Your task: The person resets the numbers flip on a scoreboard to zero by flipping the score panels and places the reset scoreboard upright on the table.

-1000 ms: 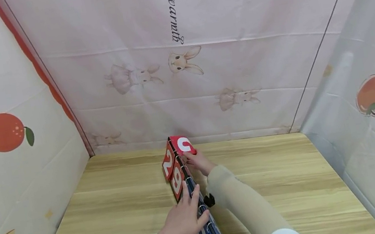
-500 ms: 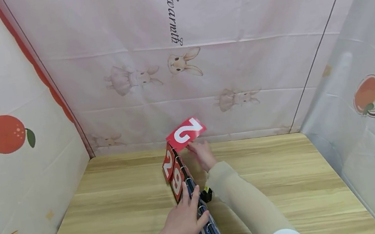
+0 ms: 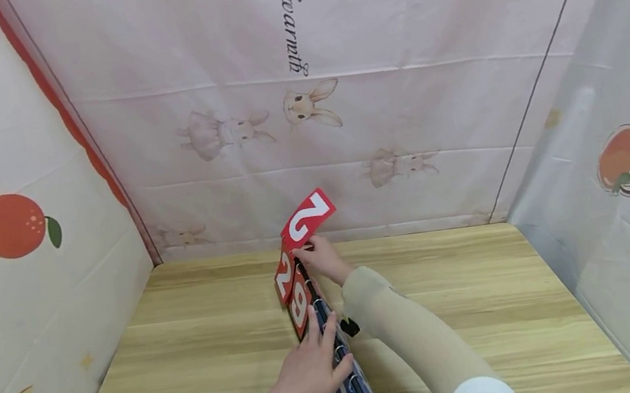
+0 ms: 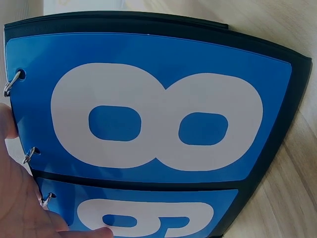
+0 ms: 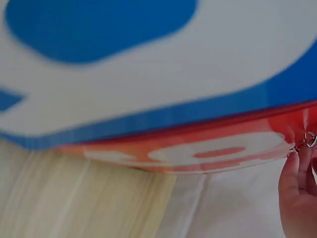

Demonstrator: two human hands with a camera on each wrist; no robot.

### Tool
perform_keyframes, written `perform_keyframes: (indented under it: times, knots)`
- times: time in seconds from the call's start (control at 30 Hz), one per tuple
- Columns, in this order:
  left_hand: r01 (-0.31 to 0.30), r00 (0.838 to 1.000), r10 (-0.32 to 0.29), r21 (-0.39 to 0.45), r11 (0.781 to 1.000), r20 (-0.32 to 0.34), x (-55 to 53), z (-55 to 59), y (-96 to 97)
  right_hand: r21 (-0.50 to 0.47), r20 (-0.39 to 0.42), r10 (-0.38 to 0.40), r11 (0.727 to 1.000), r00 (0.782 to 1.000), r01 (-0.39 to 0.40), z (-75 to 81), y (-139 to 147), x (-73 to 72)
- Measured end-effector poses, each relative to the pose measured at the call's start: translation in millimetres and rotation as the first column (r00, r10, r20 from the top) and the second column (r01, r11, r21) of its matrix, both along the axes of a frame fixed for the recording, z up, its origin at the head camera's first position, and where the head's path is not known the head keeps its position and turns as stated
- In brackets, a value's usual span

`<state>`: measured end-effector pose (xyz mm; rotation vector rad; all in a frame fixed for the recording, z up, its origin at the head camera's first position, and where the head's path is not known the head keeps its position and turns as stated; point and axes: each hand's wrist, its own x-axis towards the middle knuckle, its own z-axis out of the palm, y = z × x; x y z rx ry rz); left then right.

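A tent-shaped flip scoreboard (image 3: 323,313) with red and blue number cards on metal rings stands lengthwise on the table. My left hand (image 3: 309,373) rests on its blue half, fingers spread, at the ringed ridge; in the left wrist view that hand's fingers lie along the rings beside a blue 8 card (image 4: 158,119). At the far end, my right hand (image 3: 324,259) pinches a raised red card with a white 2 (image 3: 309,218) near its ringed edge. In the right wrist view the fingertips are at a ring, and the grip is partly hidden.
The wooden table (image 3: 210,353) is bounded by a pink printed cloth (image 3: 240,49) behind and white cloths at both sides. A small black object (image 3: 349,327) shows beside the scoreboard, near my right sleeve (image 3: 412,326).
My right hand has lifted the red 2 card up from the right slope over the ridge and shifted slightly left with it. The left hand has stayed put.
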<state>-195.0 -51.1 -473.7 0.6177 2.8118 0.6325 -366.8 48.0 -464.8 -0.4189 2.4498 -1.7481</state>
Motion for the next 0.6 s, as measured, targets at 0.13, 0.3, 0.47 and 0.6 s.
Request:
perform_keyframes:
  times: [0.13, 0.3, 0.47, 0.6]
  knots:
    - [0.002, 1.0, -0.002, 0.0, 1.0, 0.0, -0.3, -1.1, 0.1, 0.126, -0.071, 0.044, 0.991, 0.997, -0.035, 0.5, -1.4, -1.5]
    - [0.008, 1.0, -0.008, 0.003, 1.0, -0.016, -1.0, -1.4, -0.1, 0.309, -0.2, 0.135, 0.949, 0.971, -0.068, -2.3, -1.3, -8.3]
    - [0.012, 1.0, -0.012, 0.003, 1.0, -0.019, -1.9, -3.0, -1.4, 0.461, -0.222, 0.21, 0.883, 0.952, -0.087, 0.0, -5.3, -8.3]
    - [0.014, 1.0, -0.014, 0.008, 1.0, -0.015, -2.4, -3.2, -0.9, 0.543, -0.241, 0.242, 0.836, 0.94, -0.076, 0.6, -7.6, -5.9]
